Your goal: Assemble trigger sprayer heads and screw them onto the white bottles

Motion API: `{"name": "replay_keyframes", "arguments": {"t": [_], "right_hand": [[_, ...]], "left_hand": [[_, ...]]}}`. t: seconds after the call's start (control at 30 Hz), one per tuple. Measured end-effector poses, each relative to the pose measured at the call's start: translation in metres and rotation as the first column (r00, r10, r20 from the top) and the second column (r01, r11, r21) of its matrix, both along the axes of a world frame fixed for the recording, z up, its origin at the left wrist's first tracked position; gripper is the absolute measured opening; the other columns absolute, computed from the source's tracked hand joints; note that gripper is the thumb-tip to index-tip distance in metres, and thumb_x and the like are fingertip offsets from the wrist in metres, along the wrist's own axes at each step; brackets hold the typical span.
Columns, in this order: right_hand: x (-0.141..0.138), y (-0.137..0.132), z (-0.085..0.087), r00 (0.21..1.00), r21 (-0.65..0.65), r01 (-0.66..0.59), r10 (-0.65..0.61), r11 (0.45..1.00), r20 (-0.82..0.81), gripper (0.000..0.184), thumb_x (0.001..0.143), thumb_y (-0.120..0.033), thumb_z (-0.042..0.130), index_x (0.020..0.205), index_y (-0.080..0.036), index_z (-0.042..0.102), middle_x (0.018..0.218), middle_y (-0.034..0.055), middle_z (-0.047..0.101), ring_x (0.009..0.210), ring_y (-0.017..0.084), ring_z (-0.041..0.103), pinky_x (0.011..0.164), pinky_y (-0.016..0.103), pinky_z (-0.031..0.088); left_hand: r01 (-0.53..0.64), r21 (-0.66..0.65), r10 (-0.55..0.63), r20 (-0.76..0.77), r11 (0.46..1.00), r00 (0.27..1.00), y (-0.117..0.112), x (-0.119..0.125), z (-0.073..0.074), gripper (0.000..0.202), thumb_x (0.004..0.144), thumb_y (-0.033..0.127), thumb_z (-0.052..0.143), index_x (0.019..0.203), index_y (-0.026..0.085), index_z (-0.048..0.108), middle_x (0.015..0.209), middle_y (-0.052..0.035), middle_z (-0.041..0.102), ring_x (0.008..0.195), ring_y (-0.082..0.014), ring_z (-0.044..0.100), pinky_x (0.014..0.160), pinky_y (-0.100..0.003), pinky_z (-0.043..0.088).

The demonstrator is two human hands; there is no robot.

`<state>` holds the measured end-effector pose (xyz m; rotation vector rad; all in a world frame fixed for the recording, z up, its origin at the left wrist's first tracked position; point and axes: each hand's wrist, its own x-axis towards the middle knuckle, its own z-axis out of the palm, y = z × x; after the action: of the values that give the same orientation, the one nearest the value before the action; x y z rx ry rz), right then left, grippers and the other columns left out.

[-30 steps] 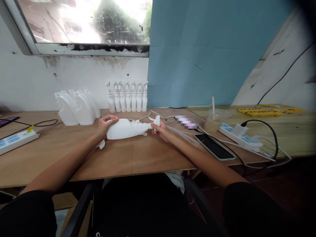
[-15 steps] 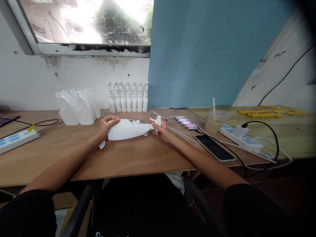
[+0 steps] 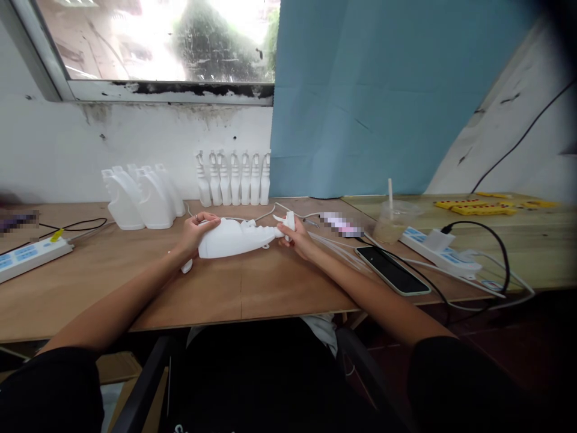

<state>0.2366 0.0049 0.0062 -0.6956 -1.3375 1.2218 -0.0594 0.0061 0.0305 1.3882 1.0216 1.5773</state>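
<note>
A white plastic spray bottle (image 3: 237,239) lies sideways between my hands, just above the table, its base to the left and its neck to the right. My left hand (image 3: 198,231) is closed round the base end, thumb on top. At the other end my right hand (image 3: 295,234) grips the white trigger sprayer head (image 3: 290,219) where it meets the bottle neck. Part of the sprayer is hidden by the fingers. Beneath the left wrist lies a small white plastic piece (image 3: 186,266), partly covered by the arm.
Several white spray bottles (image 3: 234,180) stand in a row against the wall, left of them several handled jugs (image 3: 139,198). White tubes (image 3: 336,249), a phone (image 3: 392,270), a power strip (image 3: 439,252) and a drink cup (image 3: 390,222) lie to the right. Another power strip (image 3: 31,255) sits far left.
The bottle's base end and my left hand have shifted very slightly. Both hands keep the same hold, and everything else on the table stays in place.
</note>
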Motion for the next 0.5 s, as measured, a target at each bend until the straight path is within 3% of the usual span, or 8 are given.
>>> {"name": "replay_keyframes", "arguments": {"t": [0.1,0.23,0.4,0.5], "right_hand": [[-0.0004,0.0001,-0.0002,0.999,-0.009,-0.03,0.03,1.0,-0.014,0.055,0.066,-0.036,0.08,0.103,-0.024,0.041,0.072,-0.0082,0.056,0.044,0.005,0.044,0.044,0.023,0.035],[-0.0017,-0.0006,0.0007,1.0,0.008,0.014,-0.014,1.0,0.015,0.047,0.072,-0.042,0.075,0.1,-0.022,0.042,0.066,-0.0087,0.054,0.038,0.004,0.037,0.042,0.023,0.033],[-0.0016,-0.0023,0.0027,1.0,-0.009,-0.023,0.023,1.0,-0.003,0.056,0.065,-0.038,0.08,0.103,-0.025,0.04,0.072,-0.0079,0.056,0.044,0.006,0.046,0.046,0.024,0.039],[-0.0008,-0.0018,0.0021,0.999,-0.005,0.01,-0.01,1.0,0.031,0.05,0.07,-0.043,0.075,0.1,-0.024,0.041,0.067,-0.0089,0.054,0.039,0.005,0.04,0.043,0.025,0.037]], "left_hand": [[-0.008,0.009,0.008,-0.014,1.0,1.0,0.0,0.0,-0.0005,0.029,0.058,0.036,0.085,0.068,0.016,0.066,0.091,-0.0042,0.067,0.078,-0.0163,0.058,0.067,-0.025,0.043],[0.013,-0.004,-0.013,0.0,1.0,1.0,-0.0008,0.0005,-0.0007,0.03,0.059,0.036,0.085,0.069,0.016,0.066,0.091,-0.0047,0.066,0.077,-0.0163,0.058,0.066,-0.025,0.043],[-0.003,0.014,0.003,-0.016,1.0,1.0,-0.0021,0.0012,0.0003,0.029,0.06,0.036,0.085,0.068,0.016,0.066,0.091,-0.0046,0.066,0.079,-0.0161,0.058,0.067,-0.025,0.043],[0.011,-0.003,-0.011,-0.006,1.0,1.0,-0.0023,0.0012,0.0004,0.03,0.059,0.037,0.085,0.069,0.016,0.066,0.091,-0.0045,0.066,0.078,-0.0164,0.058,0.067,-0.026,0.043]]}}
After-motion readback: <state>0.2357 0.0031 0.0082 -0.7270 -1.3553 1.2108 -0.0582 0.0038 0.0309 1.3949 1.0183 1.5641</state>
